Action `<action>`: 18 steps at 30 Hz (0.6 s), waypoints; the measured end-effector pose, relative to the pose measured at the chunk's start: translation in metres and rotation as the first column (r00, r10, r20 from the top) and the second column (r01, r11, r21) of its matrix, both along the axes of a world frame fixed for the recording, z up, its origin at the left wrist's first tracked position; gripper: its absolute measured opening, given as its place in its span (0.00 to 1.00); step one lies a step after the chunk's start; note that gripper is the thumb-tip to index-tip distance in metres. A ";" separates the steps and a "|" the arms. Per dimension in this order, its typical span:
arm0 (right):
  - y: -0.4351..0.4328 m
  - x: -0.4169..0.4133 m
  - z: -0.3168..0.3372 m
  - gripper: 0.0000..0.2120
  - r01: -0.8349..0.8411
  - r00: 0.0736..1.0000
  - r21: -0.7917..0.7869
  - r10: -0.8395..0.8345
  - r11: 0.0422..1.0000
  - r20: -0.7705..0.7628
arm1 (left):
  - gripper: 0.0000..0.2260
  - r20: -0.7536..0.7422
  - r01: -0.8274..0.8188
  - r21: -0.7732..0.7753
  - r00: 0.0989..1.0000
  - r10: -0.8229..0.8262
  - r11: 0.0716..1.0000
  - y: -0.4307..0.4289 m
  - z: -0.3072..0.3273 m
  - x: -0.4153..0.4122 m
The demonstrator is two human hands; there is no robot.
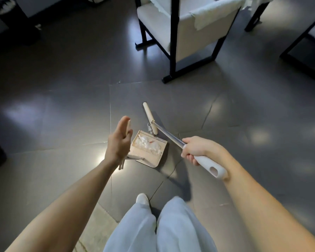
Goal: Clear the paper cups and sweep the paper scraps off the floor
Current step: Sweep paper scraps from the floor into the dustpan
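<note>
Beyond our trouser legs (pixel 171 230), the right hand (pixel 195 150) grips the broom (pixel 168 135). The left hand (pixel 117 142), fingers straight, steadies the dustpan (pixel 153 158) holding the paper scraps (pixel 147 144) (one clings to the bristles). We should comb it off.

The 2 bare forearms reached forward and down. The left hand (pixel 117 142) stood edge-on, fingers straight and pointing away, against the dustpan handle (pixel 121 164). The right hand (pixel 198 149) was curled round the broom handle (pixel 210 168), knuckles up.

White chair (pixel 198 39) (black frame), dark bin (pixel 13 20) far left
</note>
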State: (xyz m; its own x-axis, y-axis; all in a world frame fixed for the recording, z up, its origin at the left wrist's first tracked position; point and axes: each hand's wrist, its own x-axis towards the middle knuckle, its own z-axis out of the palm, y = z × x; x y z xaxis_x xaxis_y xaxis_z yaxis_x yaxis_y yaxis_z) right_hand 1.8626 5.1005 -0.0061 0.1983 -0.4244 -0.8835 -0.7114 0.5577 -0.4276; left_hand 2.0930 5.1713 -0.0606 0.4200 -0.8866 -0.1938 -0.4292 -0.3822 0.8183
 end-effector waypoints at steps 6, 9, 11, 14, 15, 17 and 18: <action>-0.096 0.030 -0.035 0.33 -0.220 0.973 -0.039 0.217 0.975 -0.073 | 0.14 -0.012 -0.143 0.021 0.990 0.144 0.989 -0.056 -0.013 0.023; -0.133 0.044 -0.060 0.31 -0.423 0.894 -0.043 0.410 0.905 -0.180 | 0.13 -0.002 -0.214 0.007 0.977 0.214 0.977 -0.089 -0.018 0.034; -0.145 0.052 -0.069 0.30 -0.566 0.802 -0.018 0.545 0.824 -0.244 | 0.15 0.033 -0.226 0.016 0.974 0.226 0.974 -0.109 -0.019 0.043; -0.151 0.064 -0.069 0.29 -0.635 0.756 0.032 0.630 0.771 -0.175 | 0.16 0.081 -0.249 0.035 0.966 0.246 0.968 -0.126 -0.018 0.049; -0.152 0.066 -0.066 0.30 -0.600 0.790 0.079 0.605 0.796 -0.102 | 0.16 0.092 -0.258 0.033 0.963 0.254 0.966 -0.129 -0.018 0.050; -0.161 0.067 -0.057 0.31 -0.477 0.872 0.203 0.489 0.855 -0.009 | 0.16 0.123 -0.261 0.013 0.959 0.257 0.965 -0.132 -0.018 0.050; -0.170 0.068 -0.052 0.31 -0.443 0.890 0.240 0.455 0.864 0.005 | 0.16 0.142 -0.259 0.001 0.956 0.256 0.966 -0.134 -0.018 0.051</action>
State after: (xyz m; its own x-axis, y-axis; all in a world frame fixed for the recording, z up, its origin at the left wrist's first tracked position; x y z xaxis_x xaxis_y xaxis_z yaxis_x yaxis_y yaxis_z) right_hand 1.9311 4.9308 -0.0580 0.2718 -0.0853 -0.9586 -0.9253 0.2504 -0.2846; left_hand 2.1437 5.0370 -0.0782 0.6580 -0.7412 -0.1333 -0.4232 -0.5103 0.7486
